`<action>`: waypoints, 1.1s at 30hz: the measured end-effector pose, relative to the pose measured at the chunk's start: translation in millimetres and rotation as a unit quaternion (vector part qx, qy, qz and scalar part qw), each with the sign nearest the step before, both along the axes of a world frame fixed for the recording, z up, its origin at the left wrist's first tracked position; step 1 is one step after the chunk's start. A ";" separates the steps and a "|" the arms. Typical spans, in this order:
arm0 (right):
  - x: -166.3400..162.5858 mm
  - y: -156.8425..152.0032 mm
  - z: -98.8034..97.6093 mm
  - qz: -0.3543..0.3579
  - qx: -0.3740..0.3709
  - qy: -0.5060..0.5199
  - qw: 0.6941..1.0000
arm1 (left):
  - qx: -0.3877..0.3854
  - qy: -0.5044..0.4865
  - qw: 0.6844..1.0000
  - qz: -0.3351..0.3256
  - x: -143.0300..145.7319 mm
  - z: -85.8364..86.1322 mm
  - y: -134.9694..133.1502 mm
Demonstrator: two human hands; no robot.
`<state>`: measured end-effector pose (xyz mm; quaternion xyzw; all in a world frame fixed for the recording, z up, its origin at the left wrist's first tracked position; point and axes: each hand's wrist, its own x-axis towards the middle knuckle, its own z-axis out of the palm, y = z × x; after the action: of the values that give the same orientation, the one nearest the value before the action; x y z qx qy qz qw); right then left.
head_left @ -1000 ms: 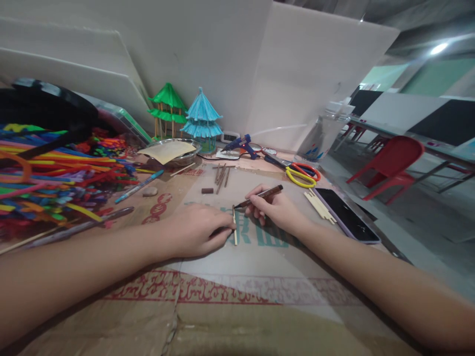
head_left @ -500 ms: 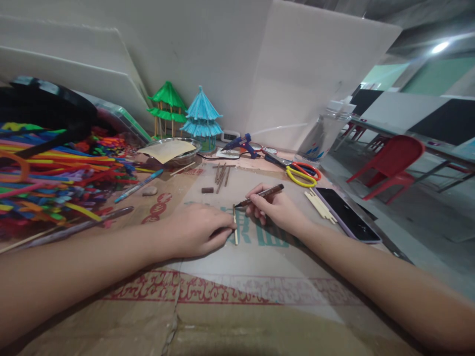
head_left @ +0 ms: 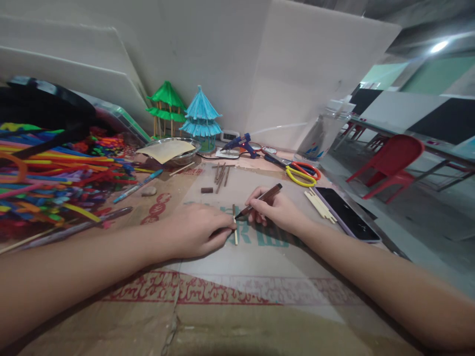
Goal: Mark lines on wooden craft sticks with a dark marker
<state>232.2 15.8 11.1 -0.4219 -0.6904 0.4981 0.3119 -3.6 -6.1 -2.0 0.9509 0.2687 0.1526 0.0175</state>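
Observation:
My left hand [head_left: 198,232] pinches a thin pale wooden stick [head_left: 235,225] flat against the cardboard sheet [head_left: 230,296]. Its far end has turned brown. My right hand [head_left: 276,210] grips a brown marker pen [head_left: 260,200], whose tip touches the stick about a third of the way down from the far end. Both hands rest on the cardboard near its middle.
Several brown sticks [head_left: 221,176] and a short brown piece [head_left: 207,190] lie farther back. Pale sticks [head_left: 319,205] sit beside a phone [head_left: 347,213] at right. Scissors [head_left: 302,173], a glue gun [head_left: 239,144], a metal bowl [head_left: 172,151], two paper pagodas [head_left: 200,118] and a pile of coloured pipe cleaners [head_left: 48,173] surround the work.
The pen tip has slid down the stick toward me, from its far end to lower on it, and the pen now tilts more steeply. My left hand has stayed still.

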 end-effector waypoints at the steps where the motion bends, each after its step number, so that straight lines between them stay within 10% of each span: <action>1: -0.2 -0.5 0.2 -0.002 0.001 0.001 1.000 | 0.000 -0.001 1.000 0.000 -0.1 0.0 0.0; 33: -0.4 -0.9 0.2 0.011 -0.015 0.009 1.000 | 0.000 0.001 1.000 0.009 -0.5 -2.7 0.0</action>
<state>231.8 14.9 11.3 -0.4147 -0.6847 0.5150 0.3065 -4.2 -6.1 -4.7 0.9487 0.2769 0.1517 0.0154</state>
